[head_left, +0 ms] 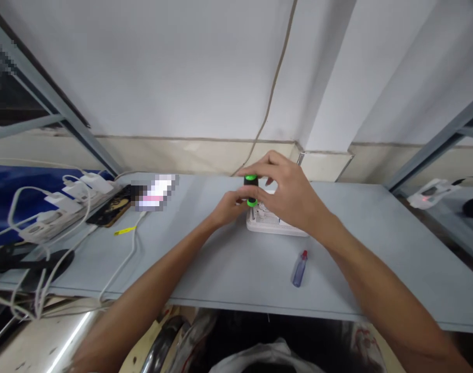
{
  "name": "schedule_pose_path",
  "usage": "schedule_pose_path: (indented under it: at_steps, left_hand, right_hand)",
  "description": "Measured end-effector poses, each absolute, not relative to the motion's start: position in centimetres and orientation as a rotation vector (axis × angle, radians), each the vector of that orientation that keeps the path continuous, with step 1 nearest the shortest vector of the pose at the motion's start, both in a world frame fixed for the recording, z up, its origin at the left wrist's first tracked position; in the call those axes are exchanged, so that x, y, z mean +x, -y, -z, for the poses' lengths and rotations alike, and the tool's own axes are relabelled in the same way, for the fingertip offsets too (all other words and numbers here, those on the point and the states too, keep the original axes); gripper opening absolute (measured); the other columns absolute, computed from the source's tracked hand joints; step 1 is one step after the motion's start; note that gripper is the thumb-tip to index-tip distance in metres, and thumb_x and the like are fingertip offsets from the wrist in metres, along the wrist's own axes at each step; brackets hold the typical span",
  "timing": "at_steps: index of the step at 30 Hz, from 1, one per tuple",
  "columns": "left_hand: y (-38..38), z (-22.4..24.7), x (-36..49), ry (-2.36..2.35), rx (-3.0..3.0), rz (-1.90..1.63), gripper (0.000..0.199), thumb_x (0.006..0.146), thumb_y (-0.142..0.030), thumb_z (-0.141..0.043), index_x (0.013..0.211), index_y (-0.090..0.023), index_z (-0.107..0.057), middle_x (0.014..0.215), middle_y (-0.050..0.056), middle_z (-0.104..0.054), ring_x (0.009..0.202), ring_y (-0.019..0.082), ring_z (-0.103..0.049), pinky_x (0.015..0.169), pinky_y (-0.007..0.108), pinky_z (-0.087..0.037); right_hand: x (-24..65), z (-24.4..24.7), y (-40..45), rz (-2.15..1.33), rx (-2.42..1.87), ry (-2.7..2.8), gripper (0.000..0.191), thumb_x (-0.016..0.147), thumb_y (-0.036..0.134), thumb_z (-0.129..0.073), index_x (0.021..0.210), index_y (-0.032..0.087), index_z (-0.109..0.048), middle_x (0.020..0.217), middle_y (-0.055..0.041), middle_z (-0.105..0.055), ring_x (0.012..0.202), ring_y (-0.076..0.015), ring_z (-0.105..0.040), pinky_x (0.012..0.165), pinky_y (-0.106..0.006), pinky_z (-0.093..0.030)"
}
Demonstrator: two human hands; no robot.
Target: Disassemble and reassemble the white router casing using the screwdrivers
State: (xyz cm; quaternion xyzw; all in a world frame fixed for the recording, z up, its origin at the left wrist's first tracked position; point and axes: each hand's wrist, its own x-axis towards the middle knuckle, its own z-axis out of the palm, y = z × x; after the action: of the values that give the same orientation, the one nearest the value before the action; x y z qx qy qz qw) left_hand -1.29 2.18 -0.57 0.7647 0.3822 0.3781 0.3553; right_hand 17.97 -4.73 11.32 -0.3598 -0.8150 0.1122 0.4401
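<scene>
Items listed largest to smallest, clock positions taken from the middle of the grey surface, with 12 o'clock at the wall.

1. White plaster wall (pixel 162 67): at 12 o'clock, with a tan cable (pixel 274 88) running down it.
2. Grey surface (pixel 228 272): carried all items below except item 3.
3. Blue sheet (pixel 26 181): at 10 o'clock, beyond the surface's left end.
4. White power strip (pixel 61 217): at 9 o'clock, holding several white plug adapters, its cables trailing over the edge.
5. Two bare hands: the left hand (pixel 226 207) was curled around the lower handle; the right hand (pixel 285 194) was closed over the upper handle.
6. White perforated plastic casing (pixel 275 224): at 1 o'clock, lying flat, partly under the right hand.
7. Screwdriver (pixel 251 189): at 12 o'clock, upright, black handle with green bands, gripped by both hands, its shaft pointing down at the casing; tip hidden.
8. Small blue plastic bottle (pixel 299 269): at 3 o'clock, red-capped, lying apart from the casing.
9. Dark patterned flat object (pixel 112 207): at 10 o'clock, just beside the power strip.
10. Yellow tag (pixel 124 230): at 10 o'clock, lying near that object.
</scene>
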Motion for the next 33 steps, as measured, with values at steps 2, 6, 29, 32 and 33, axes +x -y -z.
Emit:
schedule_pose_path:
  at_steps: [2,6,29,32,33]
  left_hand:
    - [-2.4,0.6,-1.3,-0.991,1.999,-0.953,0.014,0.083,-0.024,-0.064,0.082,-0.016,-0.076,0.078,0.002,-0.074,0.077,0.018,-0.066,0.07,0.027,-0.052]
    - [-2.8,0.8,-1.3,-0.967,1.996,-0.955,0.021,0.087,-0.03,-0.066,0.072,-0.017,-0.071,0.08,0.002,-0.073,0.079,0.017,-0.065,0.071,0.026,-0.051]
    - [-2.4,-0.2,-0.7,-0.989,2.019,-0.946,0.022,0.089,-0.038,-0.071,0.097,-0.017,-0.074,0.081,0.005,-0.075,0.082,0.024,-0.074,0.066,0.032,-0.06]
    - [-2.8,0.4,-0.8,-0.966,2.079,-1.009,0.018,0.087,-0.038,-0.074,0.092,-0.02,-0.072,0.078,0.004,-0.074,0.081,0.023,-0.074,0.066,0.034,-0.062]
    - [-2.8,0.6,-0.8,-0.962,2.094,-1.034,0.018,0.087,-0.037,-0.075,0.092,-0.02,-0.072,0.079,0.004,-0.074,0.082,0.024,-0.074,0.067,0.034,-0.063]
  right_hand:
    - [18.0,-10.9,4.3,-0.201,-0.876,1.981,0.017,0.095,0.026,-0.071,0.108,0.025,-0.082,0.099,-0.0067,-0.068,0.089,-0.0221,-0.066,0.082,-0.04,-0.058]
    - [18.8,-10.4,3.6,-0.261,-0.771,2.078,0.045,0.098,0.007,-0.048,0.127,0.029,-0.075,0.104,-0.0031,-0.073,0.098,-0.0208,-0.066,0.092,-0.04,-0.055]
    - [18.8,-9.1,1.8,-0.225,-0.5,2.125,0.03,0.105,0.019,-0.05,0.124,0.024,-0.072,0.126,-0.0083,-0.068,0.123,-0.0228,-0.059,0.109,-0.046,-0.052]
    - [18.7,-8.7,1.5,-0.173,-0.539,2.111,0.02,0.102,0.024,-0.06,0.112,0.025,-0.078,0.125,-0.0101,-0.062,0.119,-0.0231,-0.06,0.103,-0.044,-0.055]
    - [18.7,-8.7,1.5,-0.168,-0.551,2.128,0.026,0.102,0.02,-0.056,0.114,0.027,-0.077,0.124,-0.0088,-0.061,0.117,-0.0218,-0.061,0.101,-0.043,-0.056]
